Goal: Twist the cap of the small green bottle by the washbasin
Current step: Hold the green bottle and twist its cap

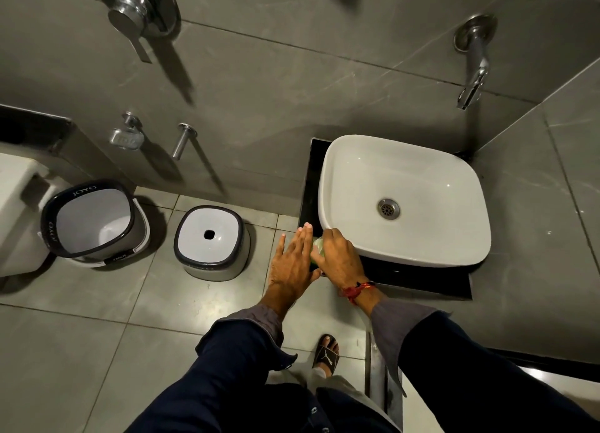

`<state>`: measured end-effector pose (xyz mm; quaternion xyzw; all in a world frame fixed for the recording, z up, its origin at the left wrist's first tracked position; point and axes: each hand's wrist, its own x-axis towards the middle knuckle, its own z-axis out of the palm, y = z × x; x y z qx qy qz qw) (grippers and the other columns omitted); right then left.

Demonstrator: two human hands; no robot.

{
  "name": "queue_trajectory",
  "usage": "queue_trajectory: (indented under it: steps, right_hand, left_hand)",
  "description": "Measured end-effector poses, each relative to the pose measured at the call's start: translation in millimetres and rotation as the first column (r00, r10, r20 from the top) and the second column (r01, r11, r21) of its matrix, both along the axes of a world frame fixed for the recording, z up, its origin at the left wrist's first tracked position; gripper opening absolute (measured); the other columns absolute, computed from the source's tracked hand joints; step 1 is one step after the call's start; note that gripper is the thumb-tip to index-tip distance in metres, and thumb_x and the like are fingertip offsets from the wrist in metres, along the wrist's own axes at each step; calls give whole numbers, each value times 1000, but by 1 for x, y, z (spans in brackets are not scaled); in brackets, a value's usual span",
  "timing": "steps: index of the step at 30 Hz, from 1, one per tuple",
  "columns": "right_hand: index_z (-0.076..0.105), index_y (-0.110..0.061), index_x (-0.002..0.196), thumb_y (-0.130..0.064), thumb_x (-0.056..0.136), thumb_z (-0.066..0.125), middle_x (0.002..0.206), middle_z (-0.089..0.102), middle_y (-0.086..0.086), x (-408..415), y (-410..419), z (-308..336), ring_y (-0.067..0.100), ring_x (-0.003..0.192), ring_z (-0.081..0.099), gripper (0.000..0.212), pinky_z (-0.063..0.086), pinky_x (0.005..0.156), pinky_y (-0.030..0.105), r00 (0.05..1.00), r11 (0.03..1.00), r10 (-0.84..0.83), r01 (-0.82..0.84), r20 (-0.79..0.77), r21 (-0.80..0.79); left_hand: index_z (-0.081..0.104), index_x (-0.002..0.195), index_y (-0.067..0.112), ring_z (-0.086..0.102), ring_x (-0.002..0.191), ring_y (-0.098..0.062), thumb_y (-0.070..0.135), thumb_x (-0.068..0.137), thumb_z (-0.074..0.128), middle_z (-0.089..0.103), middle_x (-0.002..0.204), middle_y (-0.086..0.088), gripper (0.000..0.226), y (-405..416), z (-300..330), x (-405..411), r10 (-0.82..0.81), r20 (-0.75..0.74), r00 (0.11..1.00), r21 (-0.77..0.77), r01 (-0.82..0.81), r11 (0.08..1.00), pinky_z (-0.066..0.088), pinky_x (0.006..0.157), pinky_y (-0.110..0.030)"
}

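Note:
The small green bottle (316, 247) stands on the black counter at the front left corner of the white washbasin (406, 172); only a sliver of it shows between my hands. My right hand (337, 259) is closed over its top, so the cap is hidden. My left hand (293, 260) lies flat against the bottle's left side with the fingers straight and together, pointing away from me.
A wall tap (472, 85) hangs above the basin. On the floor to the left stand a grey bucket (94, 218) and a grey stool with a hole (211, 241). The black counter (422, 280) edge runs under my right wrist. My sandalled foot (326, 354) is below.

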<state>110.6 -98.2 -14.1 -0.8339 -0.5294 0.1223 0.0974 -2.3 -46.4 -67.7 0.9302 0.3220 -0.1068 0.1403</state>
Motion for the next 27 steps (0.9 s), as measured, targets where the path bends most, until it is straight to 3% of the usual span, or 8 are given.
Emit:
queue_trajectory:
  steps: [4,8,15,19,23,25,27]
  right_hand:
    - [56,-1,121,-30,92,67,113,64,18,-3,-4,-2,29,95,66,42,59,82,35,1000,1000,-27,28,-13,12]
    - [59,-2,117,-17,88,69,113,59,15,-4,-13,-6,29,99,63,34,58,86,39,984,991,-51,72,-171,117]
    - [62,-1,112,-6,91,63,111,58,15,9,-5,-4,27,94,63,22,49,80,26,972,994,-20,43,-233,98]
    - [63,-1,111,-16,95,63,110,61,16,12,-3,-6,30,94,64,23,53,82,33,984,997,-22,36,-178,74]
    - [66,0,108,-42,96,61,106,69,17,6,2,-5,29,92,67,44,57,78,37,984,988,-151,150,-91,-19]
    - [66,-1,108,-49,92,64,102,69,16,0,0,-3,30,89,68,51,61,74,39,966,972,-229,233,-123,20]
    - [63,-2,116,-43,90,68,107,67,16,-7,-4,-4,30,93,67,48,60,76,38,954,960,-241,260,-177,99]
  left_hand:
    - [-15,160,8,-9,160,-25,62,103,37,-17,171,-11,94,0,-1,0,-1,-7,1000,0,1,1000,8,129,-52]
    - [-14,161,8,-6,160,-25,62,102,41,-15,172,-11,97,-1,-2,-1,16,23,1000,-11,-15,1000,8,130,-52]
    - [-10,163,18,-4,160,-22,57,100,47,-12,173,-4,94,1,-12,-19,-21,137,990,-49,28,998,10,130,-53]
    - [-9,163,16,-2,160,-23,54,100,48,-11,173,-5,93,-5,-14,-17,12,120,993,-41,-8,999,13,129,-54]
    - [-6,163,13,-2,160,-25,54,102,45,-13,172,-7,89,-6,-11,-16,11,80,997,-44,-8,999,12,129,-54]
    - [-8,162,13,-5,160,-25,53,103,43,-15,172,-8,88,-6,-9,-17,2,67,998,-35,0,999,11,129,-53]
    - [-10,162,13,-7,160,-25,53,104,42,-16,172,-8,88,-6,-8,-17,-12,61,998,-24,13,1000,9,130,-53]
